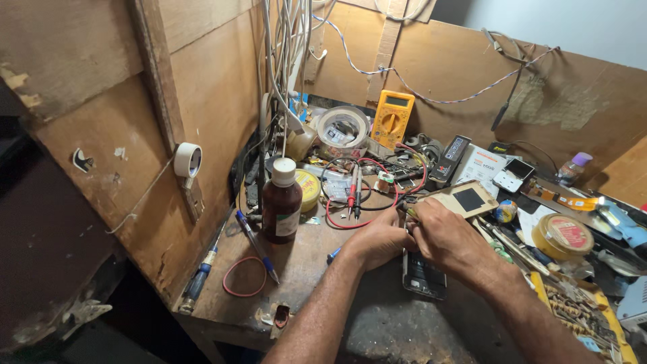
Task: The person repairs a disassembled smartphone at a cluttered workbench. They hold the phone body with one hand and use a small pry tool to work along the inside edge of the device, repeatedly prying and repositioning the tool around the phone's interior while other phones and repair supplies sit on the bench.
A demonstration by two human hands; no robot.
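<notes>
Hands [411, 239] hide phone [424, 278] (top end covered).

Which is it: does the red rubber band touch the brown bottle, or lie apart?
Apart: the head view shows bare bench between the red rubber band and the brown bottle.

One brown bottle [281, 202], one yellow multimeter [393, 118], two tape rolls [342, 129].

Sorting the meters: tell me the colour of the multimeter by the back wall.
Yellow multimeter; seen in the head view.
</notes>
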